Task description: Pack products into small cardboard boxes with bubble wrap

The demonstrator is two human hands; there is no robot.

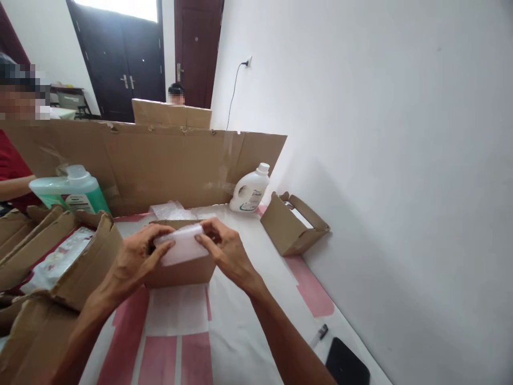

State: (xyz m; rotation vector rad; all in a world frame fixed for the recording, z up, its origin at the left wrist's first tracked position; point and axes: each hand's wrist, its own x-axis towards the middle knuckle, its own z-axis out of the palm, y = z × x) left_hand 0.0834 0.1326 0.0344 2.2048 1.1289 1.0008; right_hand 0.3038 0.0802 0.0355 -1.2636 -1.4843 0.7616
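Note:
Between my two hands is a flat packet of translucent white plastic [183, 248], tilted up toward me. My left hand [138, 255] pinches its left end between thumb and fingers. On the right end, my right hand [228, 251] grips the top corner in the same way. Behind and below the packet stands a small cardboard box [182, 274], its inside mostly hidden by the packet and my hands. A translucent white sheet [178, 310] lies flat in front of the box, and crinkled clear wrap [172, 210] lies behind it.
Open cardboard boxes [86, 278] crowd the left side. A green-liquid bottle [76, 190] and a white jug [252, 190] stand before a cardboard partition [168, 166]. Another box [294, 224] sits by the wall, with a pen [320, 334] and black phone-like object [347, 363] nearer. People are beyond.

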